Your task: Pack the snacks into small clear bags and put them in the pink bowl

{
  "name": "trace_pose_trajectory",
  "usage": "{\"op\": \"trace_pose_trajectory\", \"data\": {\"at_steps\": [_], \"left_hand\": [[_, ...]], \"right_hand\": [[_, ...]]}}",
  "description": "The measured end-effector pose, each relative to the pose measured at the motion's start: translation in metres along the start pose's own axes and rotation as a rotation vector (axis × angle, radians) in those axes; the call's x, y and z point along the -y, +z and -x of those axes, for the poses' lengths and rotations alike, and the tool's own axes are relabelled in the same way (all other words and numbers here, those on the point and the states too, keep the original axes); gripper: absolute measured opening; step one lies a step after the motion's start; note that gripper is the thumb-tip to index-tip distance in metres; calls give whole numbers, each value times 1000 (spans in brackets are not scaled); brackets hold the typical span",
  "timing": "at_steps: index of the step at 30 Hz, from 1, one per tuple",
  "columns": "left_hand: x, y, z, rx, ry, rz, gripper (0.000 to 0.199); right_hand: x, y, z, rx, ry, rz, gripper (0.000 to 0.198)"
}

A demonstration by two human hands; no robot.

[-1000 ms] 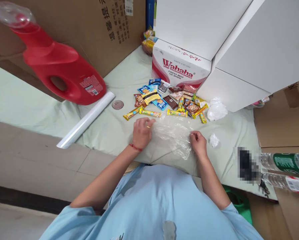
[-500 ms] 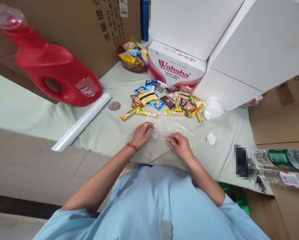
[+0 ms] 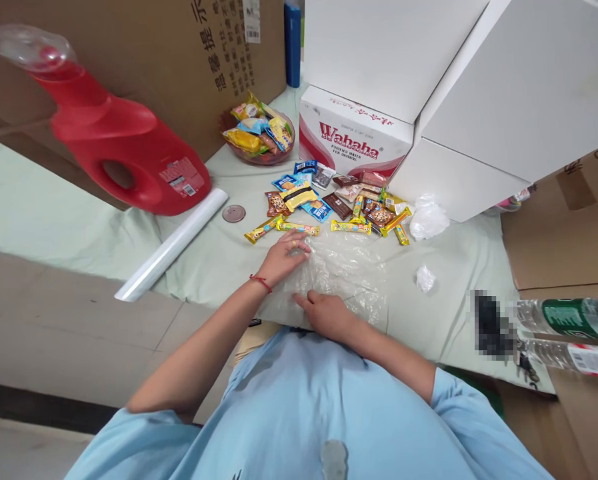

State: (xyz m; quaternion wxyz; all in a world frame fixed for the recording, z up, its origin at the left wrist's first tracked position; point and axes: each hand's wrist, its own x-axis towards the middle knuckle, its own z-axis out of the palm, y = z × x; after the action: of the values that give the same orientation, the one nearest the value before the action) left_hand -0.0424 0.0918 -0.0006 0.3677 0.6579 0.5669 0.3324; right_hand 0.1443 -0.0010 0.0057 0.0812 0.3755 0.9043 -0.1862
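A thin, crinkled clear plastic sheet or bag (image 3: 349,270) lies spread on the cloth in front of me. My left hand (image 3: 283,259) rests on its upper left part, fingers stretched out and pointing right, just below a yellow-wrapped snack bar (image 3: 299,229). Lower down, my right hand (image 3: 329,315) reaches across the plastic towards the left. Its index finger is extended and touches the sheet, with the thumb apart from it; the other fingers are mostly hidden beneath. Beyond the plastic lies a pile of wrapped snacks, among them a yellow packet (image 3: 299,197) and a brown packet (image 3: 337,206).
A red jug (image 3: 133,147), a white roll (image 3: 171,247) and a round disc (image 3: 234,213) are on the left. Behind stand a snack bowl (image 3: 259,157) and a Wahaha box (image 3: 351,137). Crumpled white plastic (image 3: 429,219), a small wad (image 3: 425,279) and bottles (image 3: 573,317) lie right.
My right hand has moved left and towards me, and its index finger now points out. My left hand has shifted slightly up. The clear plastic lies more widely spread.
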Motion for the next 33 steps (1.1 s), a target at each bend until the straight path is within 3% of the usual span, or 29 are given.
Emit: {"op": "trace_pose_trajectory", "data": {"at_steps": [4, 7, 9, 13, 15, 17, 20, 23, 26, 28, 30, 33], "left_hand": [[-33, 4, 21, -183, 59, -307, 19], [-46, 22, 26, -53, 139, -294, 31], [-39, 32, 24, 12, 123, -333, 38], [-1, 34, 24, 4, 81, -532, 45], [14, 31, 32, 38, 138, -569, 49], [21, 29, 41, 68, 182, -583, 53], [20, 29, 47, 71, 193, -593, 54], [16, 30, 46, 68, 188, -595, 50], [15, 29, 43, 80, 177, -594, 45], [16, 28, 44, 91, 168, -592, 43], [18, 28, 45, 91, 169, -585, 44], [20, 28, 47, 77, 199, -580, 50]], "right_hand": [[3, 3, -11, -14, 56, -37, 53], [8, 7, -19, 8, 46, -78, 39], [12, 6, -17, 7, 17, -126, 38], [7, -12, 1, 4, -118, -365, 46], [-7, -29, 6, -20, -222, -505, 38], [-27, -51, -1, -101, -215, -533, 28], [-53, -87, -44, -230, -23, -313, 25], [-51, -108, -118, -391, 50, -61, 28], [-26, -100, -199, -470, -170, -9, 38], [-14, -87, -243, -435, -267, -19, 42], [-19, -78, -271, -392, -232, -14, 44], [-65, -83, -281, -371, -66, 23, 51]]}}
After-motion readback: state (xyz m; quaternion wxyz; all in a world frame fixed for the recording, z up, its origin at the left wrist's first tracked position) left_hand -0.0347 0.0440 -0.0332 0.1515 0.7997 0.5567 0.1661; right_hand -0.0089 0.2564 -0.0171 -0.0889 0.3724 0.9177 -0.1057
